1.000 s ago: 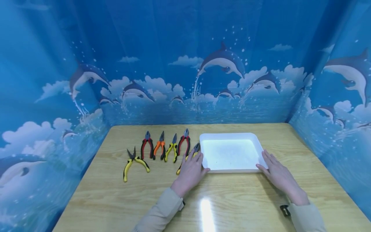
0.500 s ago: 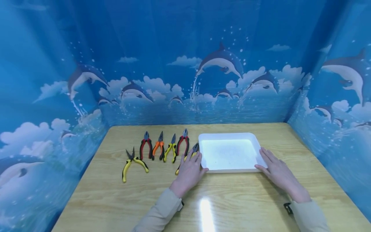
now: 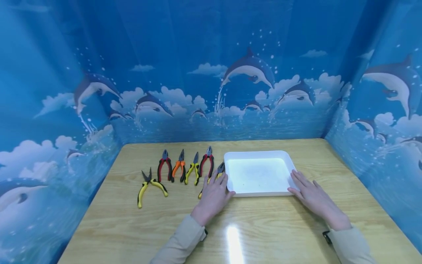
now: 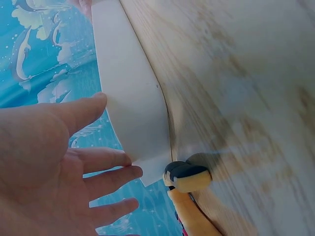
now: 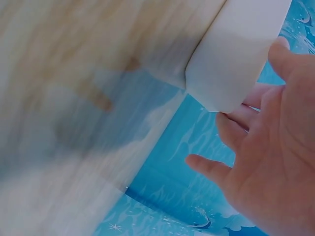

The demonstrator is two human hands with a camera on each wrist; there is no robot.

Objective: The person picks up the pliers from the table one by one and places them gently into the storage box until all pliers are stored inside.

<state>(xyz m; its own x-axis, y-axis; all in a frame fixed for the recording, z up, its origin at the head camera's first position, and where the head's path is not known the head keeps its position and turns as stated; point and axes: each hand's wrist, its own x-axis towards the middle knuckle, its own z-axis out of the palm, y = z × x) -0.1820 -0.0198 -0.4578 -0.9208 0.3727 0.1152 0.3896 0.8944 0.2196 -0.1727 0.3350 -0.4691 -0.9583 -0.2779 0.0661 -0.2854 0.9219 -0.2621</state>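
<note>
A shallow white rectangular tray point(image 3: 258, 174) lies on the table between my two hands. My left hand point(image 3: 212, 196) touches its near left corner, thumb at the front wall and fingers along the left side. At the near right corner my right hand point(image 3: 314, 200) touches the tray in the same way, fingers fairly straight. Both wrist views show the thumb and fingertips against the tray's outer wall. Partly hidden behind my left hand is a pair of yellow-and-black pliers point(image 3: 221, 168); its yellow handle point(image 4: 194, 216) shows below the tray corner in the left wrist view.
Left of the tray stand several pliers in a row: red-and-black ones point(image 3: 165, 155), orange ones point(image 3: 181, 163), yellow ones point(image 3: 196, 164) and another red-and-black pair point(image 3: 209, 154). Yellow long-nose pliers point(image 3: 143, 190) lie spread nearer the left. A dolphin-print curtain point(image 3: 184, 66) encloses the wooden table point(image 3: 263, 227).
The head view has shifted slightly, so everything appears a little further left. Both hands stay at the tray's corners, and the pliers keep their arrangement.
</note>
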